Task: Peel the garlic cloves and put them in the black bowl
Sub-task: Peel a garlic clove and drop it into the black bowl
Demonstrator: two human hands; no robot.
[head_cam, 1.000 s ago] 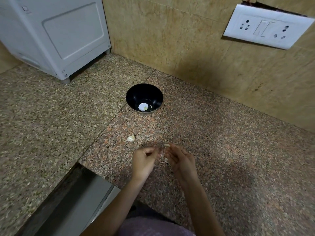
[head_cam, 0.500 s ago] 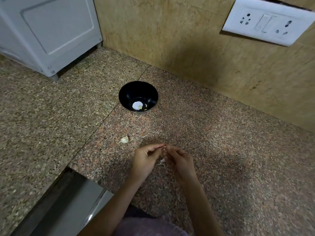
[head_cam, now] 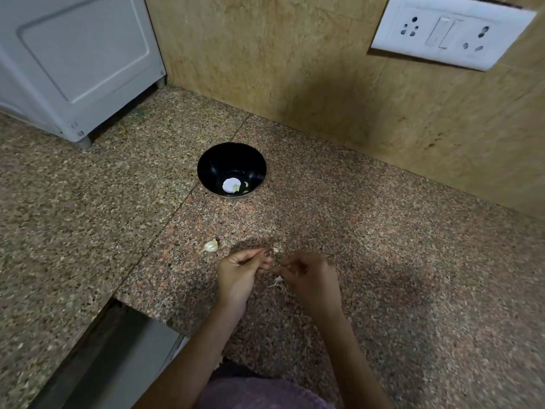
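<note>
My left hand [head_cam: 240, 268] and my right hand [head_cam: 308, 274] meet over the granite counter, fingertips together. A small garlic clove [head_cam: 275, 250] shows at the left thumb tip, pinched between both hands; most of it is hidden. Bits of papery skin [head_cam: 277, 282] lie under the hands. An unpeeled clove [head_cam: 210, 246] rests on the counter just left of my left hand. The black bowl [head_cam: 224, 160] stands farther back, holding a couple of pale peeled cloves [head_cam: 239, 187] beside a white glare spot.
A white appliance [head_cam: 79, 60] stands at the back left. The tan stone wall carries a white socket plate [head_cam: 451, 33] at upper right. A steel sink edge [head_cam: 118, 349] opens at the lower left, close to my left forearm.
The view has shifted slightly. My hands have stayed together, working on the clove; the right fingers have curled in closer to the left thumb. The loose clove and the bowl have not moved.
</note>
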